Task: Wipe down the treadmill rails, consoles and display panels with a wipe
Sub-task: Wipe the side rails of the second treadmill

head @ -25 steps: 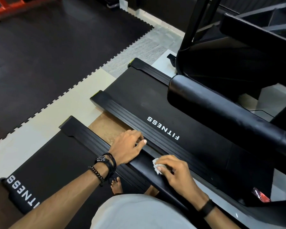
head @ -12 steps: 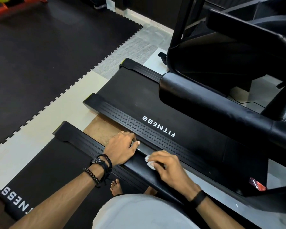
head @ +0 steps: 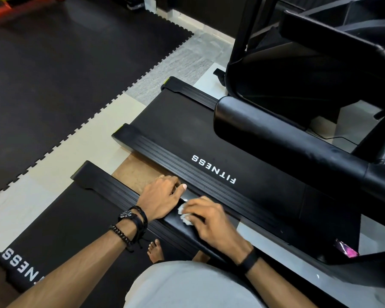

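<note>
A glossy black handrail of the treadmill I stand on runs diagonally under both hands. My right hand pinches a crumpled white wipe and presses it onto the rail's top. My left hand sits just beyond the wipe, its fingers curled over the rail's far end and its thumb lying straight along it. Watch and bead bands circle the left wrist; a black band circles the right wrist.
A second treadmill lies to the right, with a ribbed side rail, a belt marked FITNESS, a thick black handrail and a console. My bare foot stands on my treadmill's belt. A pink wrapper lies at the right.
My right hand has slid the wipe along the handrail toward my left hand, closing the gap. The left hand has kept its hold on the rail's end.
</note>
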`<state>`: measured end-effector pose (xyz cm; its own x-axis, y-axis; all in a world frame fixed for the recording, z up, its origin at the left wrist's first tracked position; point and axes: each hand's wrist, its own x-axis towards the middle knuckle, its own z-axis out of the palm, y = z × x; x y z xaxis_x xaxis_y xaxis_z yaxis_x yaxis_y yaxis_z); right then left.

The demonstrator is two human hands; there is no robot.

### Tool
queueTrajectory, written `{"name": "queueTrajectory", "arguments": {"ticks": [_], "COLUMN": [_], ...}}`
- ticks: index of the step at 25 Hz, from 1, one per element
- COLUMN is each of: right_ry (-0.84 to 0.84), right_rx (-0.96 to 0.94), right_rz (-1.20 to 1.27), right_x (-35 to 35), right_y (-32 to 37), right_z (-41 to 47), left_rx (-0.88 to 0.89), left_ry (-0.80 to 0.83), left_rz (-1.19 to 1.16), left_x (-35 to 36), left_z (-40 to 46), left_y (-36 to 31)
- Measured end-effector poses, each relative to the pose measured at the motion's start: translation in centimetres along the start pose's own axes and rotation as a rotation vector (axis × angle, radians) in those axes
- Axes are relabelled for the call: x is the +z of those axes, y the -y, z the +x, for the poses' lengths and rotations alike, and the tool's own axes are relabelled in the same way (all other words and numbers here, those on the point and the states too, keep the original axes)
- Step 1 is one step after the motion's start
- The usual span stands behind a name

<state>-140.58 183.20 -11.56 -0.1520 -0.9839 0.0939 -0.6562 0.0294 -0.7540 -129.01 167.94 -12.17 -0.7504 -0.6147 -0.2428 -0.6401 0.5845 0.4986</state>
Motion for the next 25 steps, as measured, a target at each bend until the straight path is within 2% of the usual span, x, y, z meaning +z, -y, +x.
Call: {"name": "queueTrajectory", "arguments": {"ticks": [4,6,9,12,14,17,20,23,25], "right_ry": [0.106,0.038,-0.021,0.068,0.122,0.025,-0.012,0.043,0.069], "right_rx": [-0.142,-0.068,-0.008,-0.08,-0.152,-0.032,0.134,0.07,-0.002], "right_rz": [0.032,0.054,0.014,-0.011,0.016,0.077,0.065,0.033,0.052], "right_x": [0.0,-1.7,-1.6,1.1,0.3,-2.6,-2.8,-0.8,-1.4], "right_y": [1.7,0.0,-1.6,1.6,1.9,-1.1,-3.6,-1.1,-0.6], "right_z": [-2.1,-4.4,-1.5,1.6,-0.5,-5.1,-2.8,0.0,-1.6], "left_rx": [-0.013,-0.006,-0.009,0.005,0.023,0.074,0.109,0.144,0.148], "left_ry": [-0.013,-0.027,-0.038,-0.047,-0.057,-0.091,-0.117,-0.101,-0.102], "left_rz": [-0.093,-0.083,-0.101,-0.141,-0.16,-0.071,-0.007,0.012,0.028], "left_x": [-0.6,-0.5,-0.3,0.0,0.0,0.5,0.7,0.7,0.7], "left_z": [-0.3,-0.3,-0.3,-0.2,-0.2,-0.1,0.0,0.1,0.2], "left_y": [-0.3,-0.3,-0.4,0.0,0.2,0.3,0.3,0.4,0.6]}}
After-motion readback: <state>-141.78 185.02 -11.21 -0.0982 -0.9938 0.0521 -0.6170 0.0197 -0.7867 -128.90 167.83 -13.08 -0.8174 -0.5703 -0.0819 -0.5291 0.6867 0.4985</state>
